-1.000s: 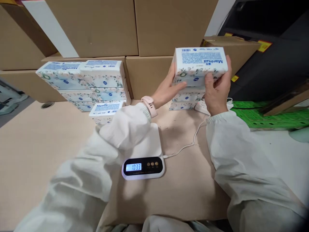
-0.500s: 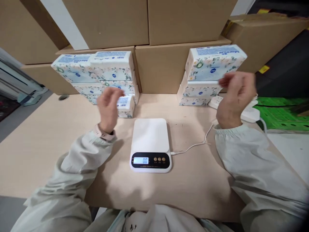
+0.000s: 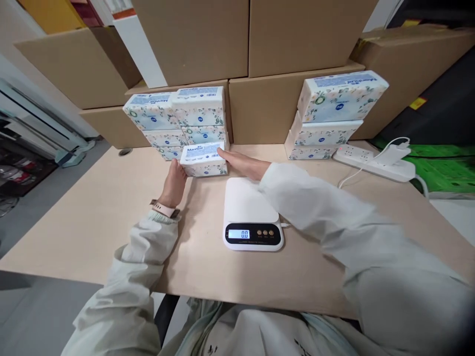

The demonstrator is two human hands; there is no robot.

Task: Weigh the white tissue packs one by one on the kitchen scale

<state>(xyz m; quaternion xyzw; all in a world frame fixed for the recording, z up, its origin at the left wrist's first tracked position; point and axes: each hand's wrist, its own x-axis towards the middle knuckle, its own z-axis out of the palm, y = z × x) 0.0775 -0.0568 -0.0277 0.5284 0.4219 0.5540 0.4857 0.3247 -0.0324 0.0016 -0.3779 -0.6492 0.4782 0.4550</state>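
Note:
A floral tissue pack (image 3: 205, 159) lies in front of the left stack of packs (image 3: 200, 109), held between both hands. My left hand (image 3: 175, 185) presses on its left end. At its right end is my right hand (image 3: 244, 163), thumb on the top edge and the other fingers partly hidden. The white scale (image 3: 247, 202) sits just in front of the pack, its display reading 0.0, and my right sleeve covers its upper right part. Another stack of packs (image 3: 339, 106) stands on the right.
Cardboard boxes (image 3: 267, 106) line the back of the wooden table (image 3: 92, 217). A white power strip (image 3: 374, 160) with a plug and cable lies at the right. Green crates (image 3: 445, 168) are beyond it.
Both hands have come to the small front pack and now hold its ends; my right hand crossed leftward from beside the right stack. The view has shifted left.

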